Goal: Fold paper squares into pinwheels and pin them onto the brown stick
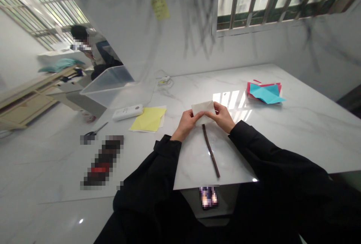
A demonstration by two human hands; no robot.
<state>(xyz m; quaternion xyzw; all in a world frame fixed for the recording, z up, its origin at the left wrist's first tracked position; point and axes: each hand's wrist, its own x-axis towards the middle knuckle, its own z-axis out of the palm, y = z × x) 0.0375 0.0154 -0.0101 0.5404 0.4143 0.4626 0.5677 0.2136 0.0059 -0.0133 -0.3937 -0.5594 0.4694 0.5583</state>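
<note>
- 2 hands in play: left hand (188, 122) and right hand (222, 116), both in black sleeves, both pinched shut on 1 white paper (203, 108).
- The paper is folded, held just above the table (296, 123) near its middle, a bit toward the front edge. Its long axis runs left to right, and the left end sits slightly lower than the right.
- Fingertips of both hands meet at the paper's lower edge, so the bottom part is covered and I can't tell its full shape.
- 1 thin brown stick (211, 150) lies flat on the table right under the hands, long axis running from the hands down toward the front edge, slanting a little right. Nobody's touching it.
- 1 yellow sheet (148, 119) off to the left, with 1 white remote-looking thing (128, 112) just beside it; can't tell exactly what that is.
- 1 small stack of red and blue paper (265, 93) on the right, well apart from the hands; can't count the sheets.
- 1 clear bin (108, 84) at the table's far left corner.
- 1 pair of scissors (96, 131) on the left, partly blurred out.
- 1 other person (84, 44) in the far left background, too small to make out what they're doing.
</note>
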